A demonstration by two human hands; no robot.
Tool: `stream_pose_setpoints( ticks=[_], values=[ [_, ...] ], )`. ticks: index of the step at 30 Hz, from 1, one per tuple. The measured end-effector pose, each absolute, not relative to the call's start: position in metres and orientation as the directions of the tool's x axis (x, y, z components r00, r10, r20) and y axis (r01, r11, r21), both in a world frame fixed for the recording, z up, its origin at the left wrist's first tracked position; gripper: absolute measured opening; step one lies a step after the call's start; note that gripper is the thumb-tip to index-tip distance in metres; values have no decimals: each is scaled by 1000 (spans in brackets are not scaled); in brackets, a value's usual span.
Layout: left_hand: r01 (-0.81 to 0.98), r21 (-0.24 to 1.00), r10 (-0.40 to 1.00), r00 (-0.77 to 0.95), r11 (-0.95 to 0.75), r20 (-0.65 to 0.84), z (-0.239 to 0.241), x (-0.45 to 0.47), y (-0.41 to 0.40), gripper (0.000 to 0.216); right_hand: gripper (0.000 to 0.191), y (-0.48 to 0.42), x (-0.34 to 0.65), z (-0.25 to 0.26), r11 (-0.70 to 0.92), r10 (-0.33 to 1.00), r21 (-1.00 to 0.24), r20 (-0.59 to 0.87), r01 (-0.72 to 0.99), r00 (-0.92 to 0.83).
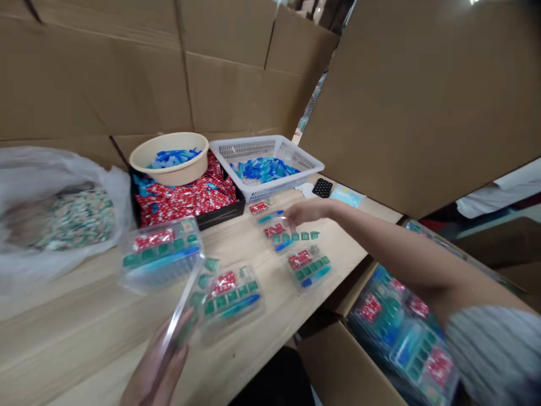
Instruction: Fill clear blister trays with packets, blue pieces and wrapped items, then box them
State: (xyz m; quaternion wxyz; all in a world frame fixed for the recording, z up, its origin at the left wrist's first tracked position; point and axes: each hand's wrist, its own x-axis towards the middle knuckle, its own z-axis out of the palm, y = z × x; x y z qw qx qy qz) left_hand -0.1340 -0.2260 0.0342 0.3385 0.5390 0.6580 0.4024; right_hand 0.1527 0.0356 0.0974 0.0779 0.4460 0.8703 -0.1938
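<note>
Left hand [171,363] clamps a clear rectangular plastic tray [181,304] by its near end; right hand [306,212], toward pale tabletop's [97,332] far edge: grip unclear.

A packing workshop, from the wooden table [76,316], basket [262,193] of blue pieces [264,169], carton [333,366] of packs [422,352].

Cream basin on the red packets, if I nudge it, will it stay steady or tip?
The cream basin may wobble or tip, as it sits on uneven red packets. It looks stiff: its outline is smoothly curved. The loose blue pieces inside would probably shift.
</note>
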Motion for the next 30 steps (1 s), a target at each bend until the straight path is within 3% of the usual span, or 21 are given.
stream_pose_setpoints(
  ticks=[4, 6, 9, 12, 14, 19, 21, 23, 26, 30],
  values=[
    [-2, 940, 932, -127, 341, -338, 39, -80, -154, 47, 22, 99, 153, 64, 449, 680, -261, -521, 855, -516],
    [-193, 900, 911, -60, 391, -408, 35, -62, -130, 50, 18, 119, 157, 50, 440, 640, -263, -579, 859, -505],
    [-338, 831, 884, 9, 442, -467, 30, -45, -107, 49, 25, 133, 166, 38, 437, 622, -255, -606, 863, -495],
    [-397, 792, 869, 29, 463, -494, 33, -36, -95, 48, 42, 128, 180, 35, 468, 752, -179, -434, 865, -497],
    [-429, 765, 853, 28, 481, -520, 39, -35, -89, 49, 42, 113, 192, 31, 471, 837, -102, -261, 876, -481],
    [-522, 687, 840, 117, 505, -530, 48, -39, -76, 51, 46, 62, 207, 6, 506, 856, -74, -80, 860, -510],
    [-536, 659, 840, 210, 528, -501, 47, -42, -72, 52, 47, 47, 200, 6, 438, 899, -195, 91, 878, -428],
    [-527, 628, 819, 324, 573, -474, 45, -43, -68, 55, 46, 39, 188, 15, 393, 919, -468, 186, 792, -347],
    [-498, 578, 762, 470, 646, -446, 43, -42, -63, 58, 45, 35, 172, 32, 264, 918, -827, 59, 496, -391],
    [-449, 560, 707, 565, 696, -425, 44, -34, -47, 56, 36, 43, 176, 34, 7, 926, -914, -147, 405, -349]
  ],
)
